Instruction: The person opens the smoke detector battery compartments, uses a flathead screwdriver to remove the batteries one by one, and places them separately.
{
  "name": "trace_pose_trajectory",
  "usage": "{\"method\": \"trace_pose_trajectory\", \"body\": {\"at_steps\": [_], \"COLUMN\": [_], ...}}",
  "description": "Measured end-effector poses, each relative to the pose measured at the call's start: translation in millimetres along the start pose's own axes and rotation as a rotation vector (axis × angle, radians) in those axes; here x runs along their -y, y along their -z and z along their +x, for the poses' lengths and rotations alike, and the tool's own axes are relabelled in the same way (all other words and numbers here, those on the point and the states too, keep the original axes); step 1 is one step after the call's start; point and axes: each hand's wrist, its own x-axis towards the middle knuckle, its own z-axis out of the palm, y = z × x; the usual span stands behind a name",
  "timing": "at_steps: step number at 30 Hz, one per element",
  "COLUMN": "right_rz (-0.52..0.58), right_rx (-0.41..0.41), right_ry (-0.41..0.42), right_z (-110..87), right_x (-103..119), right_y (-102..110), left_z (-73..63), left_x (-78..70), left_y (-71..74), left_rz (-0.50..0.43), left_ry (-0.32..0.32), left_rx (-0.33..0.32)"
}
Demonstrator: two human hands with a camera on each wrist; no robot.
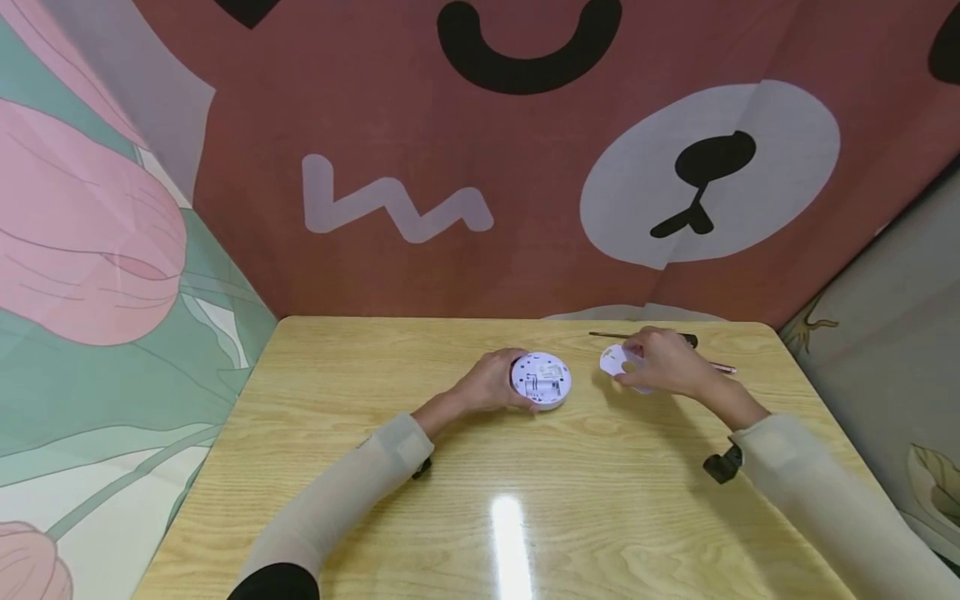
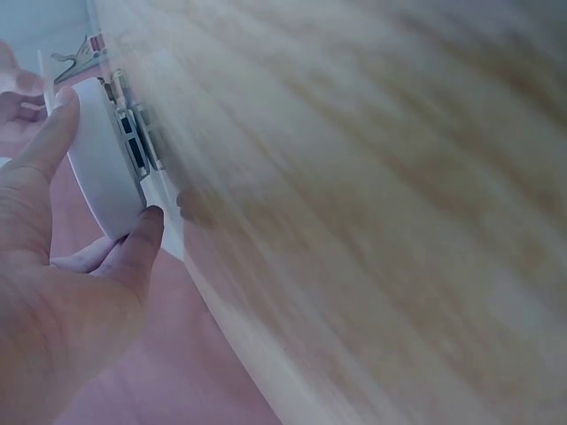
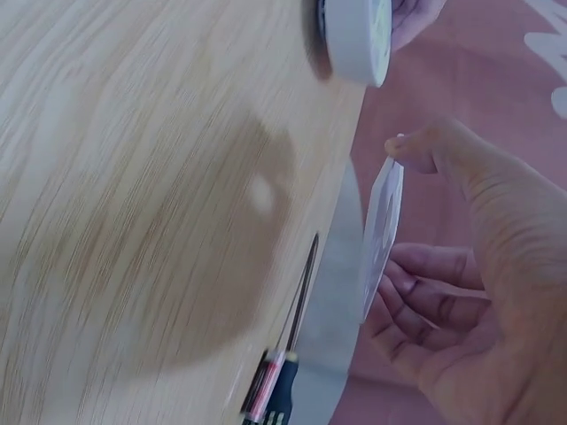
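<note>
My left hand [image 1: 491,383] grips a round white device [image 1: 540,379], resembling a smoke detector, by its left side. The device's face with a printed label and small dark slots is turned up to the head camera. In the left wrist view, metal-looking parts stick out from the device [image 2: 102,159] on the side toward the table. To the right, my right hand [image 1: 671,362] pinches a thin white plate [image 1: 613,358] with a round hole between thumb and fingers. The right wrist view shows that plate [image 3: 381,230] nearly edge-on, above the table with its shadow below.
Behind my right hand lies a screwdriver [image 1: 686,340] with a black handle and thin shaft, near the table's back edge. Beside it is a slim reddish tool [image 1: 723,367], partly hidden by the hand. A printed cloth [image 1: 525,275] hangs behind the wooden table [image 1: 360,367].
</note>
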Motion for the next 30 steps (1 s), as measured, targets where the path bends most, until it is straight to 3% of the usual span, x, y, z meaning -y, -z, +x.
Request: {"method": "trace_pose_trajectory", "body": {"at_steps": [30], "right_rz": [0.058], "right_rx": [-0.067], "right_ry": [-0.084], "right_z": [30.2], "right_x": [69.8], "right_y": [-32.7], "left_z": [-1.4], "left_x": [-1.1], "left_y": [3.0], "left_rz": [-0.063], "left_ry": [-0.001], "left_rx": [-0.005]}}
